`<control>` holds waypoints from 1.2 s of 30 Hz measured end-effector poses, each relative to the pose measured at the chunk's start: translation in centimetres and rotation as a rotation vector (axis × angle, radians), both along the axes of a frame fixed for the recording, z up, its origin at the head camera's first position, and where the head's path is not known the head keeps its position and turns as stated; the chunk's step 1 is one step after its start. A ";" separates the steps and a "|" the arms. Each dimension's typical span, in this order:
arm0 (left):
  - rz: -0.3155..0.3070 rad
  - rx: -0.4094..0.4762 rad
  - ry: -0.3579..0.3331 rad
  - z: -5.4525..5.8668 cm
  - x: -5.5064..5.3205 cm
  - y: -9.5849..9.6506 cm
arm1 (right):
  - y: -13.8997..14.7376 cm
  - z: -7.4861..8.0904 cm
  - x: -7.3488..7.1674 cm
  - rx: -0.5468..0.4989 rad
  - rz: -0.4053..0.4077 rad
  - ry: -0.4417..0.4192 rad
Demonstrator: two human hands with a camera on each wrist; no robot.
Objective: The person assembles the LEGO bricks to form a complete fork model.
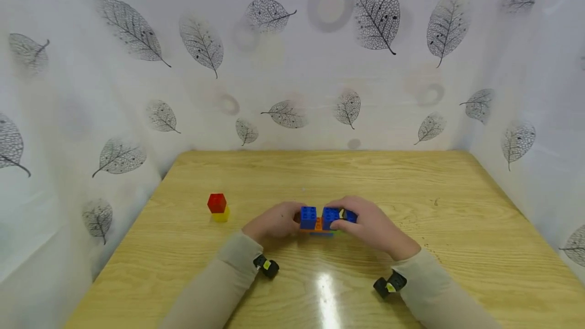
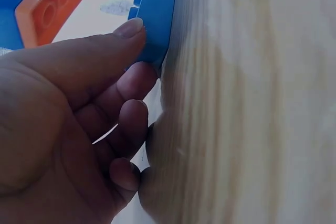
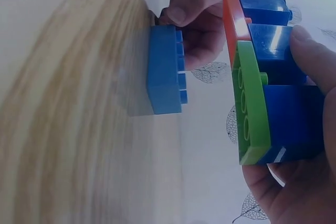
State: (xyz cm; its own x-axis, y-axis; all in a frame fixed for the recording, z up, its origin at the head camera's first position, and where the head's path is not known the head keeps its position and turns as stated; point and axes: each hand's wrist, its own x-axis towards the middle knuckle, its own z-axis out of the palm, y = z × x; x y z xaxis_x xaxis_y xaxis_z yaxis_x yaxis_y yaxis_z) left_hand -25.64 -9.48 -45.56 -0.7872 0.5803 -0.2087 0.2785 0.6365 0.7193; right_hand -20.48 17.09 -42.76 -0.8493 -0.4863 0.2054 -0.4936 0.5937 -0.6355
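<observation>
A light blue toy building brick (image 3: 164, 72) lies on the wooden table with its studs facing up. My left hand (image 1: 275, 221) pinches one end of it between thumb and index finger, the other fingers curled by the tabletop. Above that brick my right hand (image 1: 371, 225) holds a joined block, gripping its dark blue bricks (image 3: 291, 119) with thumb and fingers. The underside of this block is an orange brick (image 3: 232, 22) and a green brick (image 3: 252, 103), with several dark blue bricks on top. A gap shows between the block and the light blue brick.
Left of my hands, a red brick (image 1: 217, 203) sits on a yellow brick (image 1: 221, 215) on the table (image 1: 183, 268). Behind the table hangs a white curtain (image 1: 292, 75) printed with leaves, and it also runs along both sides.
</observation>
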 end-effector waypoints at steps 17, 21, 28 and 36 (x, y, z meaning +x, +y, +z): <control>-0.006 0.154 -0.078 0.2 2.1 -0.3 | 0.0 0.6 -0.1 0.016 0.023 0.004; 0.013 0.145 -0.014 1.0 2.4 -0.8 | -0.1 0.2 -0.3 0.027 0.030 0.003; 0.006 0.138 0.123 1.9 2.9 -0.7 | -0.5 -0.7 -0.7 0.038 0.054 0.018; 0.038 0.069 0.116 1.9 3.1 -0.4 | -0.7 -1.2 -0.7 0.027 0.038 -0.021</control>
State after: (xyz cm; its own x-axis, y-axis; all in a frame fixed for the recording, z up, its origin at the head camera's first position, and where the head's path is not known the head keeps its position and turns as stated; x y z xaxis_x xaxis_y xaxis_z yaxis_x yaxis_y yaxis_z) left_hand -22.50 -9.91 -43.69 -0.8253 0.5596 -0.0756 0.3388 0.5979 0.7265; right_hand -21.18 16.42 -43.98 -0.8342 -0.5232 0.1744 -0.5029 0.5918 -0.6300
